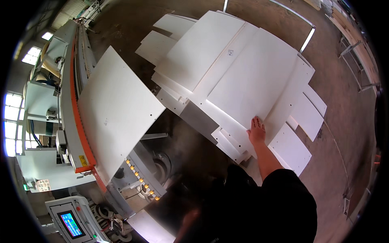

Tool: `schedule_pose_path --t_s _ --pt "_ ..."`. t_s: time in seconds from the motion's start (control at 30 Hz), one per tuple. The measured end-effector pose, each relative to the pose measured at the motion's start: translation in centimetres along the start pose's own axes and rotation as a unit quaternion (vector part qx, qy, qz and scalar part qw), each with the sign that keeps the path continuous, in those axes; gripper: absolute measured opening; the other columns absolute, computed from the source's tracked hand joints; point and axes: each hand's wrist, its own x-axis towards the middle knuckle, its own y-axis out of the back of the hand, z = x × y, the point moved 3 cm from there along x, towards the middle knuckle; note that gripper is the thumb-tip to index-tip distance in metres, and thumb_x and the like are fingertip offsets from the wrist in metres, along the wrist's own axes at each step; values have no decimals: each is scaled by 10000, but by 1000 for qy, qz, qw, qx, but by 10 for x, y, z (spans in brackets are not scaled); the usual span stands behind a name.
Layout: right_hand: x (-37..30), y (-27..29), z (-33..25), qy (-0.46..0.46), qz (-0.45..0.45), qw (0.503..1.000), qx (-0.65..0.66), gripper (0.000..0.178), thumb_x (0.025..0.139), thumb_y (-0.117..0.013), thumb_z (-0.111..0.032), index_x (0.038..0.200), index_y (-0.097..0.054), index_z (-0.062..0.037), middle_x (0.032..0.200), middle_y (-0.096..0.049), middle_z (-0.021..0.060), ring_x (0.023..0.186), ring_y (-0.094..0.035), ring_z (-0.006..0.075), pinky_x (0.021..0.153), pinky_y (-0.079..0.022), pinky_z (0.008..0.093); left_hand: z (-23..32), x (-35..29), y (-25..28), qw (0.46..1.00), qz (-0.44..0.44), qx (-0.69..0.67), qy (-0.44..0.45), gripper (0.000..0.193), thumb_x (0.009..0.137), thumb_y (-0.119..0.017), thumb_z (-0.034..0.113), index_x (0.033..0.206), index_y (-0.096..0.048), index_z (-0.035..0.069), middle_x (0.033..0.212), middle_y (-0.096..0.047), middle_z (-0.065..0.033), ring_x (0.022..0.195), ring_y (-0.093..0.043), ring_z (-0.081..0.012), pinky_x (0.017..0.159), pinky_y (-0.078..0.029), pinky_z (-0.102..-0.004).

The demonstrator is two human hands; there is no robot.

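Note:
My right hand (256, 131) lies with its fingers stretched out on the near right corner of a large white panel (253, 73), on top of a stack of white boards. A second wide white panel (206, 44) rests beside it on the stack, to the left. My left hand (191, 218) hangs low by my body in shadow, near a white board (150, 227) at the bottom; its fingers are too dark and blurred to make out. To the left, another white panel (119, 109) with small drilled holes rests on the machine (75, 97).
A row of yellow rollers (139, 177) edges the machine's near end. A control box with a lit screen (71, 224) stands at lower left. Smaller white boards (291, 150) jut from the stack's right side. A metal rail (308, 38) stands behind, and a rack (356, 52) at far right.

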Motion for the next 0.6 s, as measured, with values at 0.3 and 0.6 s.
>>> schedule_pose_path --t_s 0.3,0.6 --pt "-75 3 135 -24 -26 998 53 845 872 -762 -356 1557 -379 -43 1645 -352 137 1521 -335 296 1208 -344 453 86 28 -26 998 -35 -35 -50 372 1093 -469 262 1375 -629 78 1340 -665 -106 1218 -623 -215 1048 -477 -349" --pt "-55 7 203 -423 33 881 211 898 883 -683 -567 1556 -385 -52 1616 -398 165 1420 -471 371 1153 -412 479 117 28 -15 981 -79 -39 -173 364 1093 -470 253 1391 -640 131 1389 -651 -99 1299 -597 -231 1132 -443 -354"
